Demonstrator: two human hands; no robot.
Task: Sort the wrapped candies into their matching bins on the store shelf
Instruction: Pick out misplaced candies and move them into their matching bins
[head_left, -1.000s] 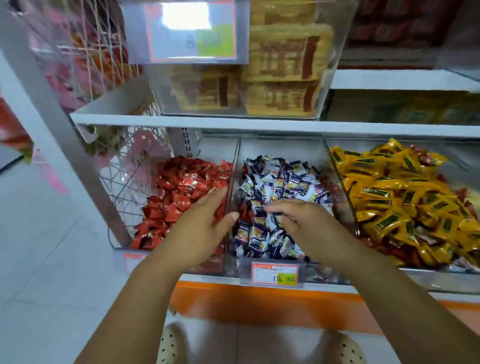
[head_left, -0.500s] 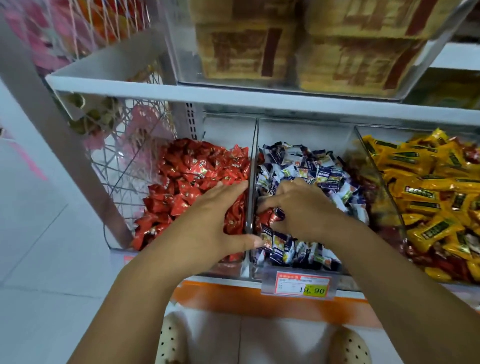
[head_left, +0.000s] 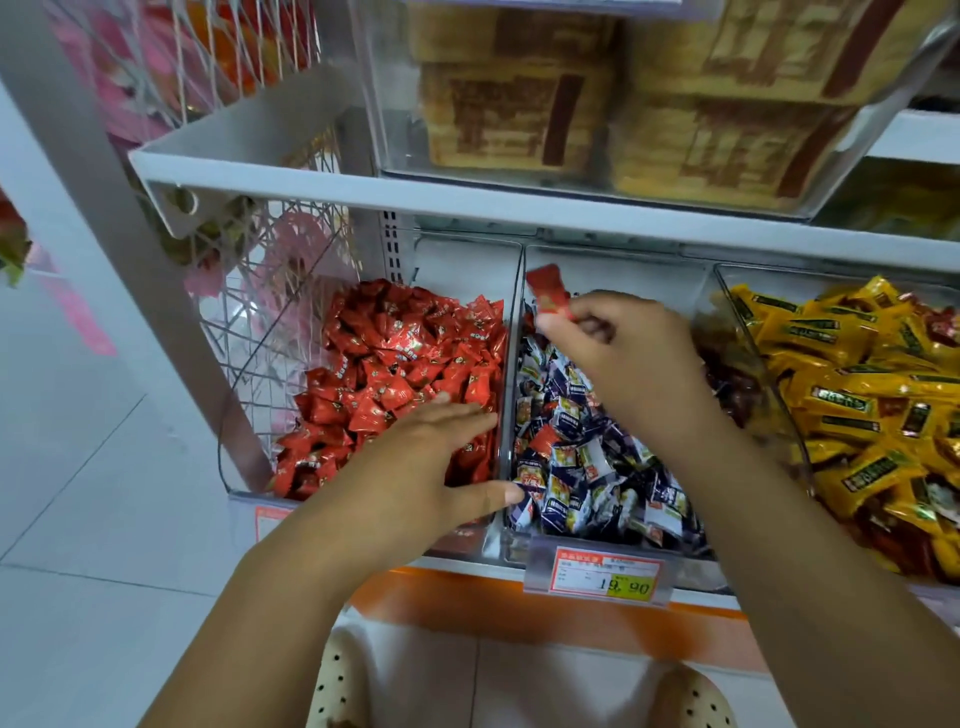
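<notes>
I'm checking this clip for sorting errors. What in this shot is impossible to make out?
- Candies beneath the right hand in the middle bin: hidden by hand and forearm, head view.
- Print on the red candy it pinches: blurred.
- Left bin's price tag: covered by the left hand and forearm.
- Yellow candy bin: cut off by the right edge.
- Middle tag's small text: too small.
</notes>
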